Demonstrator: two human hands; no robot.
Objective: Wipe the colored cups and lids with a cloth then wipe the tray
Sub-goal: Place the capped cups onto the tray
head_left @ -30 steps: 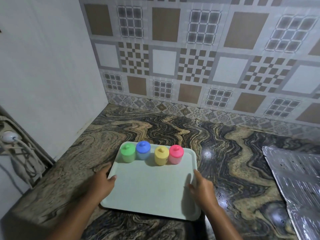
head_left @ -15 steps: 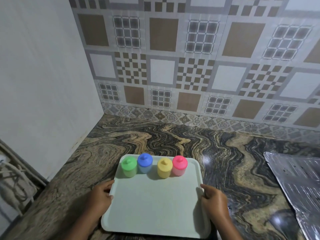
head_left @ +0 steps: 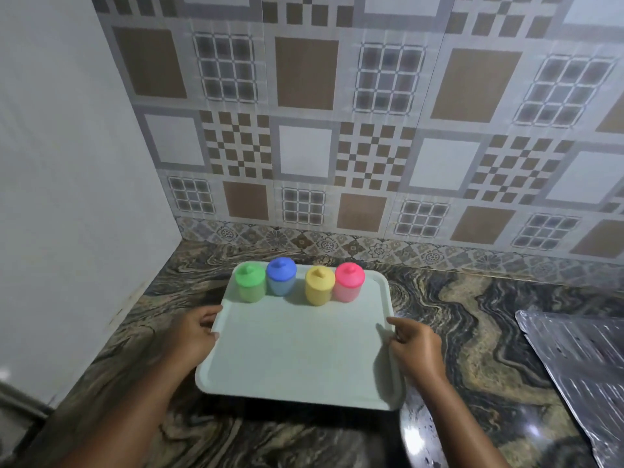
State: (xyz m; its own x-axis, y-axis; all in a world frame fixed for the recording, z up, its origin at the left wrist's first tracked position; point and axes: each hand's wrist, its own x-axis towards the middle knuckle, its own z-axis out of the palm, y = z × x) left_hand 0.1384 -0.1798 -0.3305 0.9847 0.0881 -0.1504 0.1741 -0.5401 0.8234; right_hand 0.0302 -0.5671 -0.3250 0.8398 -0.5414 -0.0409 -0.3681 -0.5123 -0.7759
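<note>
The pale tray [head_left: 297, 359] lies on the marbled countertop [head_left: 456, 298], long axis running near to far; the left hand [head_left: 194, 332] grips its left rim with curled fingers, and the right hand [head_left: 417, 346] holds its right rim, forefinger laid along the edge. Four lidded cups stand upright in a row along the far edge, beyond both hands: green cup [head_left: 250, 285] nearest the left hand, then blue cup [head_left: 281, 276], yellow cup [head_left: 319, 287], and pink cup [head_left: 349, 282] nearest the right. No cloth shows, so wiping looks unstarted, and a hand must release the rim and reach away.
</note>
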